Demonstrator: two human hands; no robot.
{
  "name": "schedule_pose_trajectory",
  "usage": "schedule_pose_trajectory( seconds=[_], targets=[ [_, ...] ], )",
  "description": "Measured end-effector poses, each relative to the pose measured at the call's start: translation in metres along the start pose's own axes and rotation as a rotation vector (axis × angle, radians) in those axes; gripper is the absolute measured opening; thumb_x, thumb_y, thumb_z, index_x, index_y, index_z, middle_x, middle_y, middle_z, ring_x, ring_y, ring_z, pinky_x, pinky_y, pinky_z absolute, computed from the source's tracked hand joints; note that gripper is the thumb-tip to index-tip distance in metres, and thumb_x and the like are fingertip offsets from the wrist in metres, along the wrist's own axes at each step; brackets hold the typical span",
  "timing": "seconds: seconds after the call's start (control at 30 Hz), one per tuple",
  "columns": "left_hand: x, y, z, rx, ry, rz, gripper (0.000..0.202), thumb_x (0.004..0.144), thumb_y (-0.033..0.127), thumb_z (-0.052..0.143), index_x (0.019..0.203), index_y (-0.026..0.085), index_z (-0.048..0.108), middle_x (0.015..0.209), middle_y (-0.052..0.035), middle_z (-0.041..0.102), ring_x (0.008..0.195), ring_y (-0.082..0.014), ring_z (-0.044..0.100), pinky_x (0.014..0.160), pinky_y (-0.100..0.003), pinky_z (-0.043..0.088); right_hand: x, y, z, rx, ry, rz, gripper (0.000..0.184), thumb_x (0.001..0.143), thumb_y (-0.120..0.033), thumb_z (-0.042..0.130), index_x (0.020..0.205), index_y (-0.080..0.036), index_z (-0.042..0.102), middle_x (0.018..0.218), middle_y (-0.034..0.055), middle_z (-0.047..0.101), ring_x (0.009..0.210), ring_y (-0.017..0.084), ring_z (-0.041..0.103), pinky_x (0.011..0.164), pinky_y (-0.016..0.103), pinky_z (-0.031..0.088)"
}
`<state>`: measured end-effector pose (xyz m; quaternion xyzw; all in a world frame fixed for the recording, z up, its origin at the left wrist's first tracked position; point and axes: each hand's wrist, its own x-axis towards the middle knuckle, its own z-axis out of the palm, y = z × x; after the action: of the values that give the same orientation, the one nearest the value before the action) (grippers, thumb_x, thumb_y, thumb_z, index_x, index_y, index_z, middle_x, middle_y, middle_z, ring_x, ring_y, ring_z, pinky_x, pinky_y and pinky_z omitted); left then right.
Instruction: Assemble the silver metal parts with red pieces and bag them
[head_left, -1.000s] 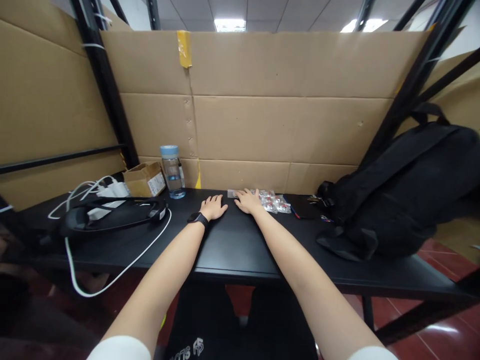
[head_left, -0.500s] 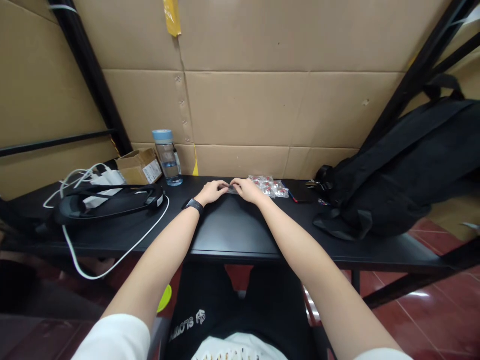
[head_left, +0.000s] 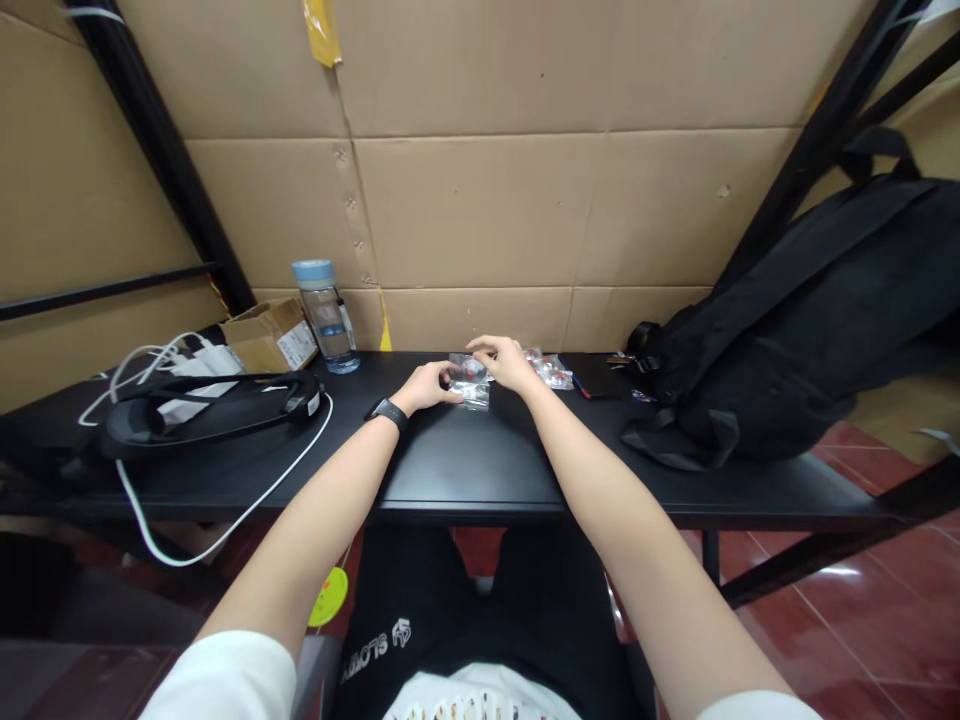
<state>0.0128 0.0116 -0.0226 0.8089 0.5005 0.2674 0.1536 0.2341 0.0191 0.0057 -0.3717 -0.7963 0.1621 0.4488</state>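
Observation:
A clear plastic packet (head_left: 470, 371) with a small reddish item inside stands partly raised between my hands. Just in front of it, a shiny clear packet (head_left: 472, 397) lies on the black table. My left hand (head_left: 429, 386), with a dark watch on the wrist, has its thumb and fingers closed on the left edge of the packets. At the upper right edge, my right hand (head_left: 504, 362) curls its fingers onto the raised packet; its fingertips are partly hidden. Several similar packets (head_left: 553, 371) with red bits lie behind my right wrist.
A water bottle (head_left: 326, 318), an open cardboard box (head_left: 276, 336) and a black headset-like band (head_left: 214, 418) with white cables stand at left. On the right are a dark flat item (head_left: 598, 378), keys (head_left: 619, 360) and a black backpack (head_left: 810, 320). A cardboard wall (head_left: 480, 220) closes the back.
My hands have moved slightly apart, and the two packets between them now show. My right hand has lifted a little. The whole view has shifted slightly.

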Motion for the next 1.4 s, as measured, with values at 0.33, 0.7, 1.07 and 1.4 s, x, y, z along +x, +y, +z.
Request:
schedule_pose_trajectory(
  seconds=[0.33, 0.7, 1.07, 1.4],
  targets=[
    [0.002, -0.004, 0.002, -0.017, -0.009, 0.078, 0.042, 0.065, 0.035, 0.088, 0.104, 0.024, 0.08, 0.111, -0.0044, 0.075, 0.107, -0.0271, 0.067, 0.1, -0.037, 0.049, -0.001, -0.003, 0.004, 0.04, 0.123, -0.031, 0.02, 0.092, -0.021, 0.057, 0.098, -0.02, 0.076, 0.093, 0.0045, 0.08, 0.091, 0.019, 0.076, 0.089, 0.031, 0.056],
    [0.003, -0.003, 0.005, -0.44, 0.023, 0.065, 0.049, 0.078, 0.044, 0.079, 0.118, 0.018, 0.067, 0.099, -0.0085, 0.078, 0.095, -0.024, 0.073, 0.093, -0.038, 0.053, 0.001, -0.002, 0.005, 0.065, 0.341, -0.045, 0.021, 0.094, -0.028, 0.053, 0.099, -0.021, 0.073, 0.093, 0.0056, 0.079, 0.087, 0.021, 0.075, 0.085, 0.033, 0.056],
    [0.004, -0.001, -0.002, -0.632, 0.263, -0.042, 0.034, 0.079, 0.042, 0.078, 0.099, 0.016, 0.071, 0.079, -0.0073, 0.077, 0.079, -0.0227, 0.074, 0.082, -0.036, 0.057, -0.002, 0.014, 0.013, 0.178, 0.161, -0.006, 0.041, 0.086, -0.037, 0.068, 0.124, -0.021, 0.061, 0.102, 0.0072, 0.076, 0.09, 0.021, 0.073, 0.083, 0.035, 0.056],
    [-0.005, 0.006, -0.013, 0.11, 0.318, 0.204, 0.046, 0.074, 0.008, 0.066, 0.116, 0.023, 0.058, 0.111, -0.0064, 0.066, 0.105, -0.0237, 0.064, 0.089, -0.037, 0.047, -0.003, 0.011, 0.006, 0.053, 0.237, 0.187, 0.045, 0.077, -0.018, 0.072, 0.121, -0.024, 0.064, 0.07, -0.0029, 0.074, 0.068, 0.019, 0.072, 0.081, 0.034, 0.054]
  ],
)
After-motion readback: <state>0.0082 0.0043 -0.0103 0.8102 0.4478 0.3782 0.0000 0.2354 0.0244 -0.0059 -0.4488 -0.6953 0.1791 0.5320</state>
